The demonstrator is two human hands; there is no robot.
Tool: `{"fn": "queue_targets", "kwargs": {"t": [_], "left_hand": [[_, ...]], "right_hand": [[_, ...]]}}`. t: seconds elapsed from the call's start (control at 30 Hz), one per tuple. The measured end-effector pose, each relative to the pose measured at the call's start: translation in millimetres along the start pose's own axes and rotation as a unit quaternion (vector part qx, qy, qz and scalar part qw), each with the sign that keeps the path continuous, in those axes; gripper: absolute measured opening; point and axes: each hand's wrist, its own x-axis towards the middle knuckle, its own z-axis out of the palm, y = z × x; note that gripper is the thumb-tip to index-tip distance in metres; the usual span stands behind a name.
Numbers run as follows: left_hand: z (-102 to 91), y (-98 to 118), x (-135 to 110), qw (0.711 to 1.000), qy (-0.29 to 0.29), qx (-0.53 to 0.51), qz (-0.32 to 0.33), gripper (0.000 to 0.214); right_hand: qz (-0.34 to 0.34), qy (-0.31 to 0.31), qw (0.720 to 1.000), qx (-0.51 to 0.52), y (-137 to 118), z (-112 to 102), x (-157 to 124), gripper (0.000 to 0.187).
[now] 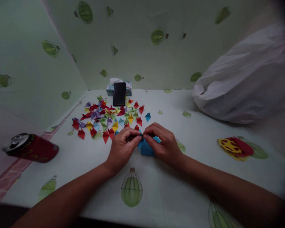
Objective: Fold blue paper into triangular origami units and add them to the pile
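My left hand (pixel 123 147) and my right hand (pixel 165 144) meet over the middle of the table, thumbs and forefingers pinched together. Between the fingertips is a small folded blue paper (pixel 140 145), partly covered by the fingers. Both hands are closed on it. Under my right hand lies a flat blue paper sheet (pixel 147 150), partly hidden by the palm. Just beyond my left hand spreads a pile of folded paper cranes (pixel 106 115) in red, yellow, purple, green and blue. One blue crane (pixel 148 117) stands apart, to the pile's right.
A black phone (pixel 119 94) leans on a tissue box (pixel 128 88) at the back. A red drink can (pixel 34 148) is at the left. A white plastic bag (pixel 242 79) bulges at the right rear; a red and yellow cut-out piece (pixel 235 148) lies in front of it.
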Motion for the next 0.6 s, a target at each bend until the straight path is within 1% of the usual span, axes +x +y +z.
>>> {"fn": "queue_targets", "kwargs": {"t": [0.13,0.53,0.6], "left_hand": [[-0.5,-0.4,-0.2,1.000,0.002,0.016,0.019,0.005],[-0.5,0.4,0.9,1.000,-0.004,-0.001,0.008,0.007],[-0.5,0.0,0.8,1.000,-0.002,-0.007,0.008,0.007]], "right_hand": [[0.016,-0.004,1.000,0.005,0.7,0.1,-0.4,0.012],[0.045,-0.012,0.999,0.020,1.7,0.6,-0.3,0.012],[0.064,-0.018,0.997,0.028,1.5,-0.7,0.2,0.015]]}}
